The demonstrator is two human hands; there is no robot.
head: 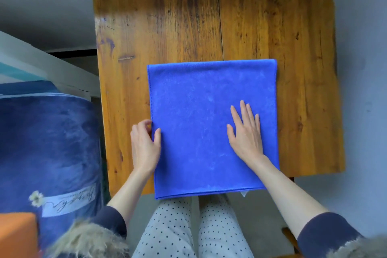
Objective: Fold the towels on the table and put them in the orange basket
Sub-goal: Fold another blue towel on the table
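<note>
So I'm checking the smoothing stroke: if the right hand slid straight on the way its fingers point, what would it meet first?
Only more blue towel, then its far edge and bare table.

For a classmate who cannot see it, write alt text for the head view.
A blue towel lies flat on a wooden table; the right hand presses flat on it while the left hand pinches its left edge. An orange basket corner shows lower left.

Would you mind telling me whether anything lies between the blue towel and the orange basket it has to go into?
Nothing visible does. The blue towel lies flat on the table, the left hand at its left edge and the right hand flat on it. The orange basket shows only at the lower left, beside a dark blue bundle.
</note>
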